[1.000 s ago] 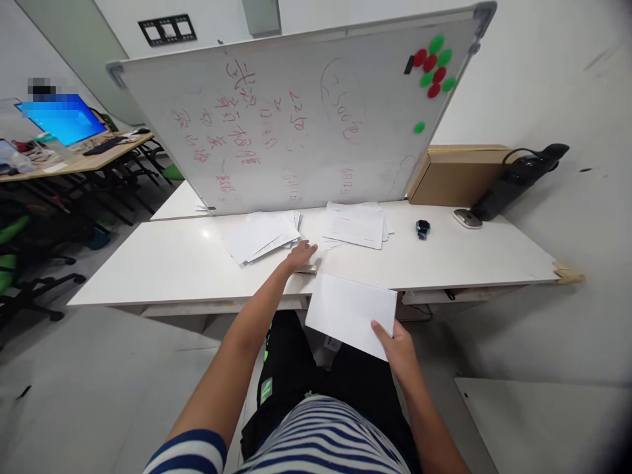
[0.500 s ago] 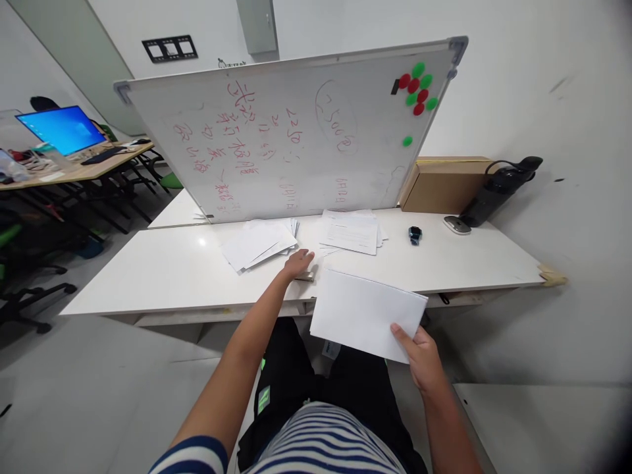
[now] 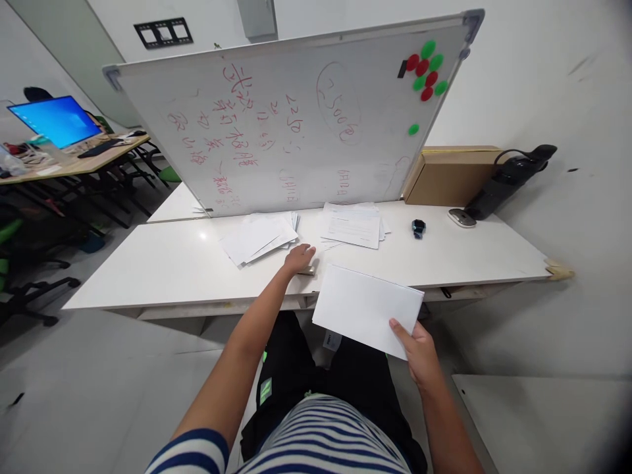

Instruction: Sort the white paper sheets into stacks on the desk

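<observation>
My right hand (image 3: 419, 347) holds several white sheets (image 3: 368, 304) in a thin stack, thumb on top, in front of the table's front edge. Their visible face is blank. My left hand (image 3: 298, 259) reaches over the table with its fingers stretched out. Under it lies a small metallic object (image 3: 308, 271), perhaps a stapler, mostly hidden by the hand; I cannot tell whether they touch. Beyond my left hand, a loose pile of white papers (image 3: 257, 237) lies fanned out. To the right of that pile is another stack of printed papers (image 3: 351, 227).
A whiteboard (image 3: 276, 145) with red writing and round magnets stands along the back of the white table (image 3: 148, 270). At right are a watch (image 3: 418, 228), a mouse (image 3: 461, 218), a cardboard box (image 3: 447, 178) and a black bottle (image 3: 508, 184). A monitor (image 3: 56, 122) stands on a desk far left.
The view has shifted slightly, with the whiteboard higher in the picture. Both hands stay nearly in place; the sheets in my right hand have barely moved.
</observation>
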Demonstrator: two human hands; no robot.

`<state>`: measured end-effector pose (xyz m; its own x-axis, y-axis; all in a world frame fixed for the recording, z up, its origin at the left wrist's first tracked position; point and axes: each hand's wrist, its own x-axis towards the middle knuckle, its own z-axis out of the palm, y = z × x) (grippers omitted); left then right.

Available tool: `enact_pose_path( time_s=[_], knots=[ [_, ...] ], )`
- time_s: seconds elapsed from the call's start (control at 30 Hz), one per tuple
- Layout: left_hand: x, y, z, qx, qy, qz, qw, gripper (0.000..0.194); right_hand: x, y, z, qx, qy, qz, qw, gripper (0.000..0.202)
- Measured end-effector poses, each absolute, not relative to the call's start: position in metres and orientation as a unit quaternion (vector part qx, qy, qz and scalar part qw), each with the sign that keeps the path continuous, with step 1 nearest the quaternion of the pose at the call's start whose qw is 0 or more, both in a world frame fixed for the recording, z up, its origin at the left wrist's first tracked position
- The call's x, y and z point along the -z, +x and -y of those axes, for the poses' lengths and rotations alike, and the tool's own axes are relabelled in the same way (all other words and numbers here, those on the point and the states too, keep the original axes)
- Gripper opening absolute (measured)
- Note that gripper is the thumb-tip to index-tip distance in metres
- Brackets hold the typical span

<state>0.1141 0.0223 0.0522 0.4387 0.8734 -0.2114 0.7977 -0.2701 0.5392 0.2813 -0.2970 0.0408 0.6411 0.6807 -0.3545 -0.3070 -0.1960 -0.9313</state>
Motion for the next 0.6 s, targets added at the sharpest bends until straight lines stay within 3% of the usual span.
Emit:
enact_pose_path(
  time_s=[0.37, 0.6],
  knots=[
    [-0.046, 0.122, -0.010, -0.065, 0.822, -0.532, 0.192, 0.045, -0.030, 0.284, 0.295, -0.390, -0.643, 0.110, 0.650, 0.060],
    [-0.046, 0.126, 0.002, -0.086, 0.832, -0.533, 0.133, 0.042, -0.023, 0.297, 0.251, -0.303, -0.642, 0.127, 0.693, 0.059]
  ],
)
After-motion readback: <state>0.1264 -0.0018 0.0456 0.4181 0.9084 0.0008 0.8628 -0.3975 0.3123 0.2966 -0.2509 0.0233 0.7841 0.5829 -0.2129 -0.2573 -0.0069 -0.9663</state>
